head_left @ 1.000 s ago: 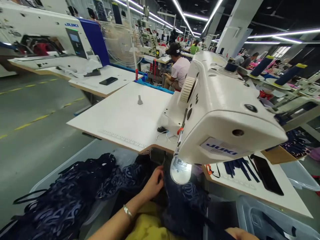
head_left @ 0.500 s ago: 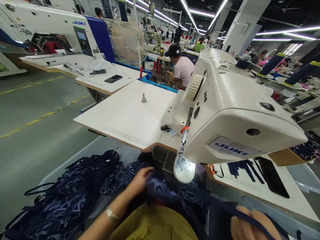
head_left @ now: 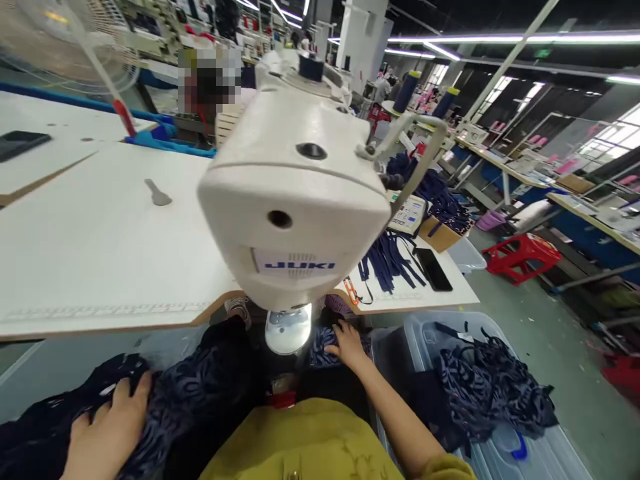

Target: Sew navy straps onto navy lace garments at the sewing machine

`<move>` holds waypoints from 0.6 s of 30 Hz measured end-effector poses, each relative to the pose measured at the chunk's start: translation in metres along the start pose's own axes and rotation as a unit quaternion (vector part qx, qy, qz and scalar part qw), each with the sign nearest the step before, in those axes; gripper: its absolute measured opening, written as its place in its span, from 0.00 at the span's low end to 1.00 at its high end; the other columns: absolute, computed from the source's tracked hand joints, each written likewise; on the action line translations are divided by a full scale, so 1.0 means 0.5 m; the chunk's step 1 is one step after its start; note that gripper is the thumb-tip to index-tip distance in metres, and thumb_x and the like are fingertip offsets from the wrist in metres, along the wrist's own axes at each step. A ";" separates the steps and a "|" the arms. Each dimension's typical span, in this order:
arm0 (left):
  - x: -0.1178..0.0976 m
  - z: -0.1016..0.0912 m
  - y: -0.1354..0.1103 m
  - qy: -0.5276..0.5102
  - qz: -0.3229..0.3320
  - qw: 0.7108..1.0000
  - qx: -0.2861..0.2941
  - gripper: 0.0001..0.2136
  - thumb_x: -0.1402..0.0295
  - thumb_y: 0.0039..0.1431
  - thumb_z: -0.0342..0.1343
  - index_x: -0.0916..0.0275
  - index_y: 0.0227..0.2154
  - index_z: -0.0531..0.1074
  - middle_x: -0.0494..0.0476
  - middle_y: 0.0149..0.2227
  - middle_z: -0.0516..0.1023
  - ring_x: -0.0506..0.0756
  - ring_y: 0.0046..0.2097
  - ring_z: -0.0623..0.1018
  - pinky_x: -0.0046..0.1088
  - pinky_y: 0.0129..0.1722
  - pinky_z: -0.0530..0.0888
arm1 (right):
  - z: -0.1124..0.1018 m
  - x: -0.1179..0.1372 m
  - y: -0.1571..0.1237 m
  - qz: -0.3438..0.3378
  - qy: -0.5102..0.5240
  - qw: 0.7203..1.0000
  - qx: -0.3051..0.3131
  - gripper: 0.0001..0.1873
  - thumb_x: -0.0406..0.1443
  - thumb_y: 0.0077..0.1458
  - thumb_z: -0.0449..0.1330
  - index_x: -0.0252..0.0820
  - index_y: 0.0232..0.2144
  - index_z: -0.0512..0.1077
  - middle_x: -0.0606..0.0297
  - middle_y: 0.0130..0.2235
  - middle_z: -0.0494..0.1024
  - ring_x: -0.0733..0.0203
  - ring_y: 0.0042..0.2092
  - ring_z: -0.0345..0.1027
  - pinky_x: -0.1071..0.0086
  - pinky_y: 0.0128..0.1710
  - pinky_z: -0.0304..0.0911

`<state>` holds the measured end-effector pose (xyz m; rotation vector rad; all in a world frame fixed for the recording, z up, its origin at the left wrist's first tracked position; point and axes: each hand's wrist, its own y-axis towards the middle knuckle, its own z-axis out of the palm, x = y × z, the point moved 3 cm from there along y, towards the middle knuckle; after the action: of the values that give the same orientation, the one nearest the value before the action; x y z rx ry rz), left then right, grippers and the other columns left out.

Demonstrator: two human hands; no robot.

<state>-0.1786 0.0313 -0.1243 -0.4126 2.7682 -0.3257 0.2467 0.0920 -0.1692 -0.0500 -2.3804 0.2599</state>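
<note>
A white Juki sewing machine [head_left: 295, 193] fills the middle, its lamp [head_left: 287, 328] lit below the head. Dark navy patterned fabric [head_left: 210, 387] lies under the head and across my lap. My left hand [head_left: 107, 433] rests at the lower left with its fingers curled over a bunched part of that fabric. My right hand [head_left: 347, 343] reaches forward just right of the lamp, fingers spread flat on the fabric near the needle area, which the head hides.
The white table [head_left: 100, 247] spreads to the left. Navy straps [head_left: 387, 257], a black phone [head_left: 434, 269] and orange snips [head_left: 351, 291] lie on its right part. A clear bin [head_left: 530, 433] with more navy fabric stands at right. A red stool [head_left: 520, 253] is beyond.
The view has swung right, so the machine head faces me. My left hand moved down and left onto bunched fabric. My right hand came forward to the fabric beside the lamp.
</note>
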 end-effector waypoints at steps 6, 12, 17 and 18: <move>-0.221 0.082 -0.031 -0.306 0.046 0.924 0.223 0.20 0.53 0.53 0.50 0.63 0.40 0.72 0.62 0.42 0.78 0.62 0.46 0.76 0.40 0.51 0.69 | -0.031 -0.003 -0.035 -0.054 0.031 0.998 0.009 0.08 0.32 0.59 0.51 0.40 0.35 0.70 0.60 0.38 0.76 0.57 0.43 0.68 0.65 0.48 0.58; -0.402 0.179 -0.110 -0.551 0.025 0.765 0.332 0.32 0.38 0.52 0.43 0.64 0.39 0.73 0.65 0.38 0.79 0.60 0.42 0.79 0.40 0.42 0.75 | -0.124 0.089 -0.117 -0.131 0.093 0.986 0.042 0.09 0.37 0.62 0.51 0.41 0.36 0.70 0.67 0.35 0.74 0.63 0.39 0.67 0.71 0.42 0.60; -0.375 0.123 -0.047 -0.636 -0.021 0.737 0.229 0.20 0.45 0.48 0.55 0.58 0.32 0.71 0.54 0.30 0.77 0.55 0.38 0.78 0.28 0.37 0.76 | -0.213 0.108 -0.160 -0.132 0.053 0.989 0.044 0.12 0.40 0.63 0.50 0.42 0.36 0.72 0.65 0.34 0.74 0.60 0.38 0.67 0.67 0.41 0.61; -0.363 0.106 -0.042 -0.640 -0.026 0.738 0.210 0.18 0.47 0.47 0.58 0.58 0.29 0.70 0.52 0.28 0.76 0.53 0.36 0.78 0.26 0.35 0.75 | -0.221 0.111 -0.161 -0.124 0.034 0.991 0.041 0.11 0.40 0.63 0.51 0.43 0.38 0.72 0.64 0.35 0.74 0.58 0.39 0.67 0.66 0.43 0.61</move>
<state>0.0096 0.0601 -0.1167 -0.3722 1.2702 -0.4340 0.2839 0.0381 -0.0370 0.2706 -2.2772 0.2333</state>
